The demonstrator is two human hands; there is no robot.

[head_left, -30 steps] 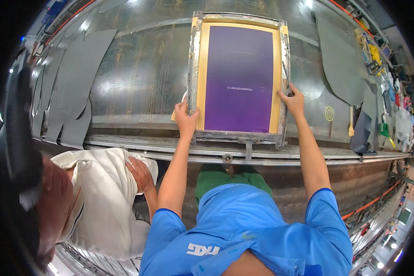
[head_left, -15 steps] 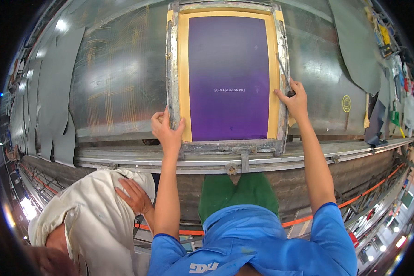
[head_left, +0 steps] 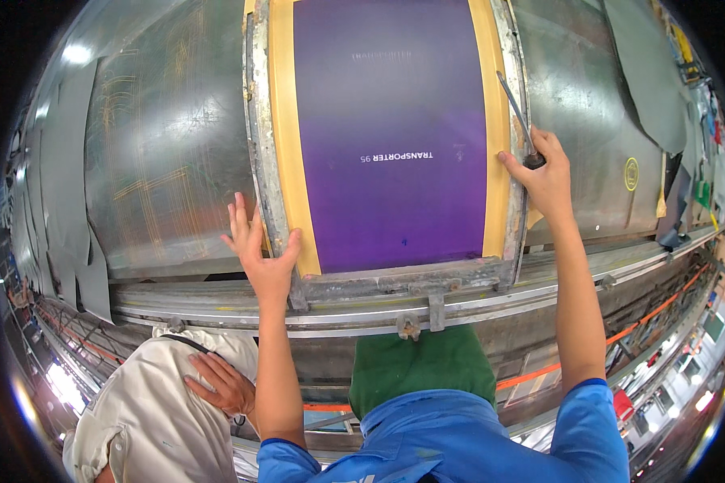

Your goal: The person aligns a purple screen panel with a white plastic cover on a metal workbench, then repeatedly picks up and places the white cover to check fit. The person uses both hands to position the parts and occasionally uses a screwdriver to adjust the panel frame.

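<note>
A screen-printing frame (head_left: 259,129) with a worn metal border lies in front of me, its far end cut off by the picture's top. Yellow margins (head_left: 294,185) run round its purple mesh (head_left: 395,209), which bears small pale lettering. My left hand (head_left: 262,253) is at the near left corner, fingers spread apart, with the thumb by the frame's border. On the opposite side, my right hand (head_left: 549,173) grips what looks like a screwdriver (head_left: 514,106), dark-handled with a thin metal shaft pointing away over the border. My right thumb rests near the yellow margin.
A metal rail (head_left: 346,324) with a clamp knob (head_left: 408,326) crosses in front of me. Glossy dark table surface (head_left: 169,193) extends either side, with grey sheets (head_left: 64,185) at left and another (head_left: 648,80) at right. A co-worker's hand (head_left: 221,382) and pale shirt are close at left.
The frame looks larger, especially its far part, as if raised toward me. My left fingers have spread, coming off the border. My right hand still holds the tool. The view has shifted too.
</note>
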